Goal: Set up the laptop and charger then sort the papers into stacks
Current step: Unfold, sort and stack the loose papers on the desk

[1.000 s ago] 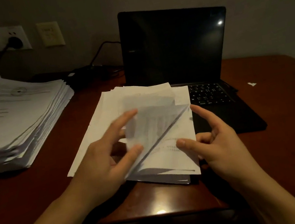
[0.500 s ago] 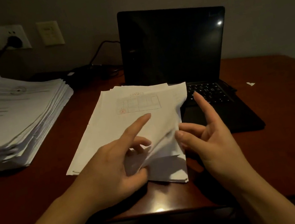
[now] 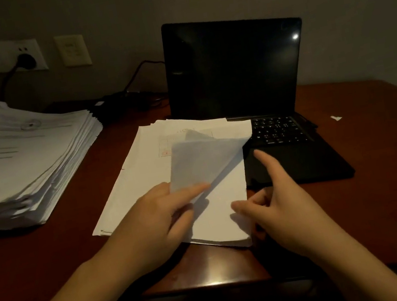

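Note:
A thin pile of white papers (image 3: pixel 141 176) lies in the middle of the desk, its far right corner over the laptop's edge. My left hand (image 3: pixel 156 218) pinches the top sheet (image 3: pixel 199 160) between thumb and forefinger and lifts its near right part, so it curls up and back. My right hand (image 3: pixel 278 205) hovers at the pile's right edge with the forefinger raised and the thumb touching the sheet below. The open black laptop (image 3: pixel 236 69) stands behind, screen dark. A thick paper stack (image 3: pixel 21 160) sits at the left. The charger brick (image 3: pixel 114 102) lies behind it.
A black plug (image 3: pixel 26 60) sits in the wall socket at the back left, its cable running down behind the thick stack. A second cable leads toward the laptop. Small paper scraps (image 3: pixel 336 118) lie on the dark wooden desk (image 3: pixel 386 197) at the right.
The top sheet, low and crumpled between both hands half a second ago, is now lifted and curled back by my left hand. My right hand has dropped lower at the pile's edge.

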`<state>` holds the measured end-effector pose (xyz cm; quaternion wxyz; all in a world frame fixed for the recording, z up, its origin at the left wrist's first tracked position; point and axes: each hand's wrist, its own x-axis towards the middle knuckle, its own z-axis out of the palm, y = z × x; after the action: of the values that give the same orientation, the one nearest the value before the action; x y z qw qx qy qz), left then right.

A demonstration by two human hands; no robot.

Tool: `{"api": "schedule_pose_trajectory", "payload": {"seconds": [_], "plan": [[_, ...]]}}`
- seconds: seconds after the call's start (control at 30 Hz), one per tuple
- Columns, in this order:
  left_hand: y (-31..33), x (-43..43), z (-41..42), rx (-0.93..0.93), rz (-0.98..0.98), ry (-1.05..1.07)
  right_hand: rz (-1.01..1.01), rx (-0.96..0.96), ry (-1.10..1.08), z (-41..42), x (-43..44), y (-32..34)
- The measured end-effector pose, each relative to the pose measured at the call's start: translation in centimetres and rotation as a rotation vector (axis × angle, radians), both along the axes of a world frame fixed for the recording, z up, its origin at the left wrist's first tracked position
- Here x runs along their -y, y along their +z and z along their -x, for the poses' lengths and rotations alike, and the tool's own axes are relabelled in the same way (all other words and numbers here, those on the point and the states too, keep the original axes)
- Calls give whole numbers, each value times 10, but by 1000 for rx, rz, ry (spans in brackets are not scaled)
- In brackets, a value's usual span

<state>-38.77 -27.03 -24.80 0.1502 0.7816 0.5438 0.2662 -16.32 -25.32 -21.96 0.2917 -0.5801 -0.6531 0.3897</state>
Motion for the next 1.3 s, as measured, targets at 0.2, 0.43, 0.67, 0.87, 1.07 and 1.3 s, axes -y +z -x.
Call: {"api": "schedule_pose_trajectory", "payload": {"seconds": [0.2,0.43,0.67,0.87,1.07,1.3], "plan": [[8,2,1,33,-85,135,50,-220,2,2,0,1],[8,7,9,92,69,-14,22,-361,-45,-12,-5,0],[18,-1,1,70,177,-15,-66,-351,-75,-5,-9,-9],[8,0,4,151,8,61,-35,-399,-42,-5,-7,-10],[18,-1,-2,355,103,179,30,-428,67,-18,1,-6],[15,0,-2,496,131,247,-29,-443,40,-13,0,-11]]}}
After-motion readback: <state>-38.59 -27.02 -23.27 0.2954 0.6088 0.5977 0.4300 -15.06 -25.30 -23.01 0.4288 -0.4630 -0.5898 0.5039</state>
